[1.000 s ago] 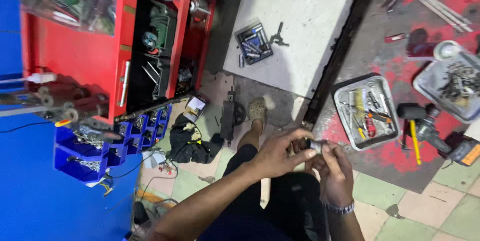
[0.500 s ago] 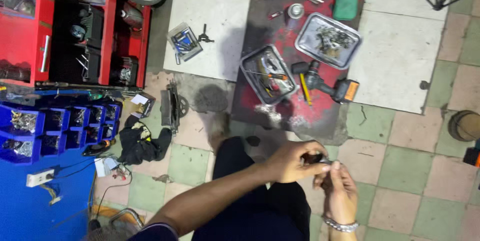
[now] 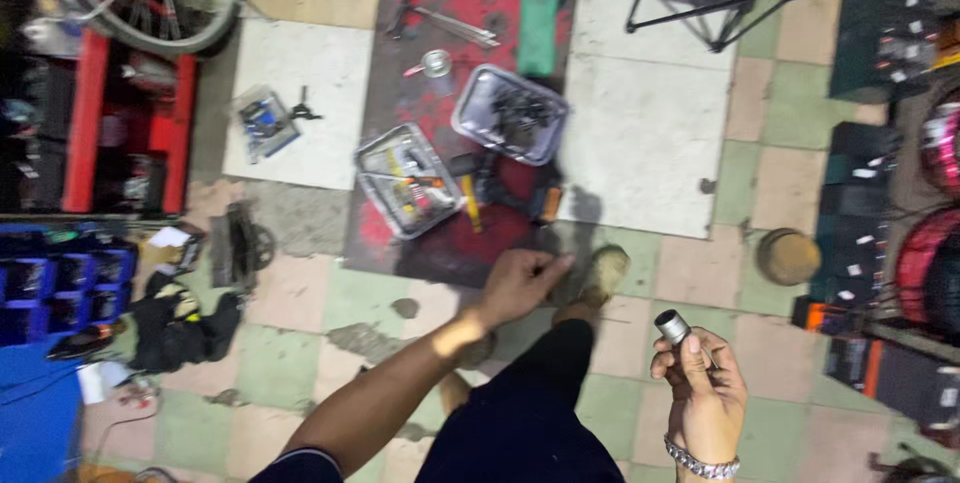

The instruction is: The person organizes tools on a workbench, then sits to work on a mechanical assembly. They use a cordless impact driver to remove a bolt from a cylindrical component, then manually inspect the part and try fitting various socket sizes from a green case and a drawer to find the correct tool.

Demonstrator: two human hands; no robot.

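Half a second ago both hands were joined around a small part at lower centre; now they have been drawn apart. The metal socket is pinched upright between thumb and fingers of the right hand at lower right, raised clear as if for inspection. The left hand, loosely curled and holding nothing, is stretched toward the tool tray on the red mat at centre.
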